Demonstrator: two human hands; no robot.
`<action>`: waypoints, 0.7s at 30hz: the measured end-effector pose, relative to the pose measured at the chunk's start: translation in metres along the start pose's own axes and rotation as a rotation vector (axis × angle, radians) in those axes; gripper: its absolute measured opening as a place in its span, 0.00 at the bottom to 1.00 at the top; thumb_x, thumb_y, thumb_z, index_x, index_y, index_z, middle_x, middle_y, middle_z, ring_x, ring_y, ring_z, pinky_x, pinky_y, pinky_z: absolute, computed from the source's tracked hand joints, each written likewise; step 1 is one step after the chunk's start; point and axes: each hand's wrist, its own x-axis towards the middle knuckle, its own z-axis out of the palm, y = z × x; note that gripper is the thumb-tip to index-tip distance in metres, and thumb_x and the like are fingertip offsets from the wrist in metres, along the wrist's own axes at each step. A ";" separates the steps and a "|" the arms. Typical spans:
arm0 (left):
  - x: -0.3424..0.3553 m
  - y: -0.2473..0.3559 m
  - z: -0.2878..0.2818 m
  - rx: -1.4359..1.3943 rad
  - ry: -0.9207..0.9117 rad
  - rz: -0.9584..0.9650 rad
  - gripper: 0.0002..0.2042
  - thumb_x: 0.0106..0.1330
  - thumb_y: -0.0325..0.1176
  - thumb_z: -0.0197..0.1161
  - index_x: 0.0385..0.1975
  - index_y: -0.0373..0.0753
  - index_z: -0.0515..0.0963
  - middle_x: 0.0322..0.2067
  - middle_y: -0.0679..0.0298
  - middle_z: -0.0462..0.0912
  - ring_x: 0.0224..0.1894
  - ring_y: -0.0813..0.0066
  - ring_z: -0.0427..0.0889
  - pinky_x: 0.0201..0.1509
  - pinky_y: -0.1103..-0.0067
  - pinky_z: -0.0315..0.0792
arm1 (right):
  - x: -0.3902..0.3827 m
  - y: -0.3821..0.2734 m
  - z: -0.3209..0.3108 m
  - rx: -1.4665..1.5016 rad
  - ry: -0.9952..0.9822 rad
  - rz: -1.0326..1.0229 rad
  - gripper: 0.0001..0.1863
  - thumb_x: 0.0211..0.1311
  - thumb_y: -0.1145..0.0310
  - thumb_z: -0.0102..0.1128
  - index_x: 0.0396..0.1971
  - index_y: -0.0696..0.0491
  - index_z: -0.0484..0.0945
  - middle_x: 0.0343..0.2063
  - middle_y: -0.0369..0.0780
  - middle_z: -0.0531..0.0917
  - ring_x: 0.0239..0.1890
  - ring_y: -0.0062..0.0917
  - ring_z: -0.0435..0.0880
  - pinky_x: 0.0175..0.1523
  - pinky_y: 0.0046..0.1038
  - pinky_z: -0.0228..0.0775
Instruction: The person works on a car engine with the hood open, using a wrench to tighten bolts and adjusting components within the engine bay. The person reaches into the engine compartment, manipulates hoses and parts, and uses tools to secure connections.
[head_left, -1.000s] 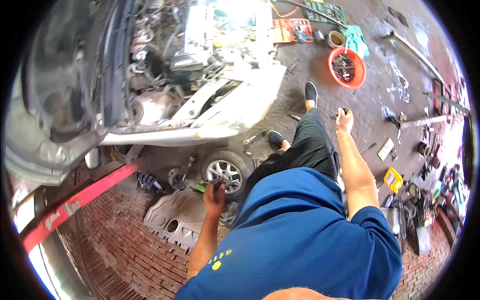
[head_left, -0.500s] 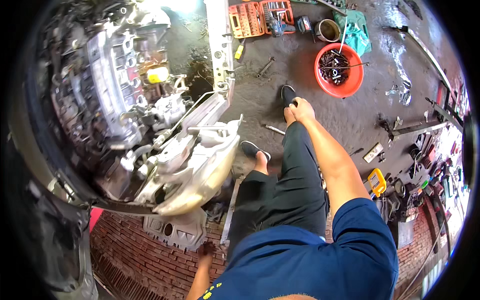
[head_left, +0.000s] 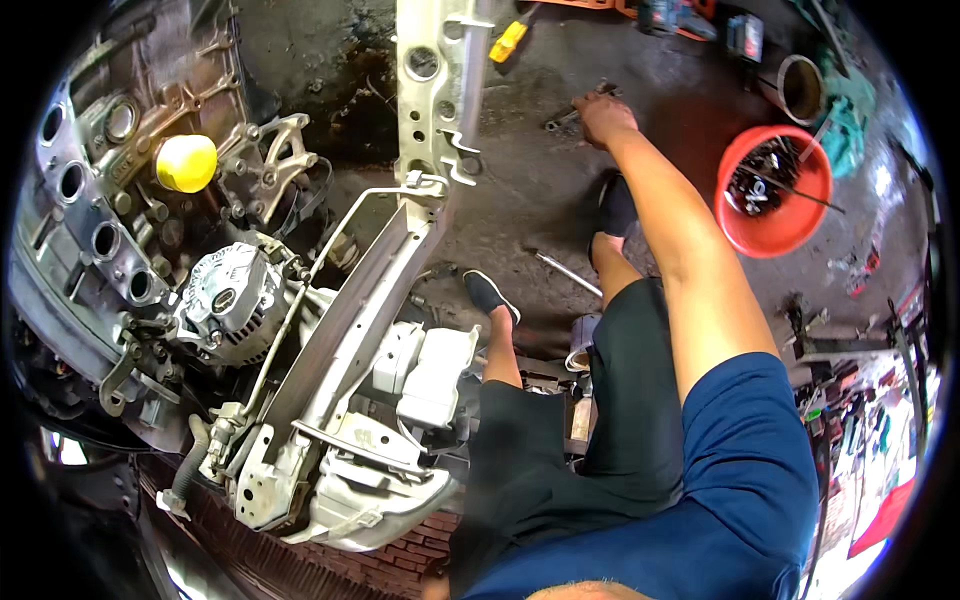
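Observation:
My right hand (head_left: 607, 122) reaches down to the floor, its fingers closed over the middle of a wrench (head_left: 560, 122). The wrench's ends show on either side of the fingers. Only a small, shadowed bit of my left hand (head_left: 436, 582) shows at the lower edge, beside my shirt; its fingers cannot be made out. Behind my feet, nearer to me, a slim metal bar (head_left: 568, 272) lies on the floor. An orange-red basin (head_left: 735, 225) with bolts and small metal parts stands to the right of my right forearm.
On the left is an opened engine bay with an engine block (head_left: 100, 180), a yellow cap (head_left: 186, 163), an alternator (head_left: 228, 300) and a pale metal crossmember (head_left: 330, 330). A headlamp (head_left: 375, 500) sits at its near end. A yellow-handled tool (head_left: 508, 42) and a round can (head_left: 800, 90) are farther off.
My right hand has gone from near my right foot out to the wrench, its fingers now around it. My left hand has slipped mostly out of sight. The view has shifted closer to the engine bay.

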 end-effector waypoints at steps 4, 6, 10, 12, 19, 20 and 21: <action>0.008 0.026 0.004 0.019 0.025 -0.055 0.11 0.70 0.36 0.59 0.39 0.38 0.85 0.35 0.56 0.88 0.39 0.66 0.87 0.41 0.67 0.78 | 0.034 0.023 0.040 -0.030 0.043 0.022 0.16 0.70 0.70 0.58 0.56 0.47 0.80 0.59 0.42 0.80 0.66 0.39 0.79 0.66 0.43 0.74; 0.003 0.022 0.003 0.030 0.046 -0.077 0.11 0.71 0.37 0.59 0.41 0.38 0.85 0.36 0.56 0.88 0.40 0.65 0.87 0.42 0.68 0.78 | 0.037 0.026 0.049 -0.162 0.142 0.036 0.13 0.70 0.66 0.59 0.53 0.47 0.80 0.59 0.41 0.79 0.61 0.37 0.82 0.63 0.43 0.75; 0.006 -0.018 0.003 0.051 0.106 -0.042 0.12 0.71 0.37 0.59 0.43 0.38 0.86 0.38 0.55 0.89 0.42 0.65 0.88 0.43 0.68 0.79 | 0.022 0.052 0.053 -0.346 0.302 -0.065 0.13 0.73 0.61 0.55 0.51 0.48 0.80 0.58 0.44 0.82 0.57 0.37 0.85 0.59 0.43 0.77; 0.026 -0.046 0.010 0.055 0.144 0.038 0.13 0.72 0.38 0.59 0.44 0.38 0.86 0.38 0.55 0.89 0.43 0.64 0.88 0.44 0.68 0.80 | 0.011 0.071 0.047 -0.164 0.139 0.073 0.14 0.74 0.61 0.51 0.52 0.48 0.78 0.54 0.48 0.86 0.58 0.41 0.87 0.59 0.48 0.77; 0.095 -0.073 -0.046 0.484 0.238 0.572 0.12 0.71 0.41 0.70 0.46 0.41 0.85 0.35 0.59 0.89 0.34 0.67 0.90 0.35 0.69 0.84 | -0.158 0.076 -0.006 0.613 0.357 0.124 0.19 0.73 0.60 0.56 0.52 0.59 0.74 0.41 0.57 0.84 0.46 0.57 0.84 0.52 0.49 0.74; 0.095 -0.082 -0.051 0.502 0.233 0.478 0.14 0.71 0.44 0.67 0.47 0.41 0.86 0.39 0.57 0.89 0.39 0.61 0.89 0.40 0.66 0.83 | -0.184 0.067 -0.022 0.669 0.356 0.066 0.18 0.72 0.60 0.57 0.51 0.60 0.75 0.39 0.54 0.84 0.41 0.51 0.85 0.49 0.44 0.76; 0.101 -0.077 -0.055 0.506 0.227 0.374 0.16 0.72 0.47 0.65 0.47 0.42 0.86 0.43 0.54 0.88 0.44 0.56 0.88 0.45 0.63 0.82 | -0.211 0.071 -0.037 0.811 0.276 0.132 0.18 0.71 0.63 0.57 0.52 0.59 0.75 0.34 0.45 0.83 0.32 0.32 0.84 0.39 0.33 0.75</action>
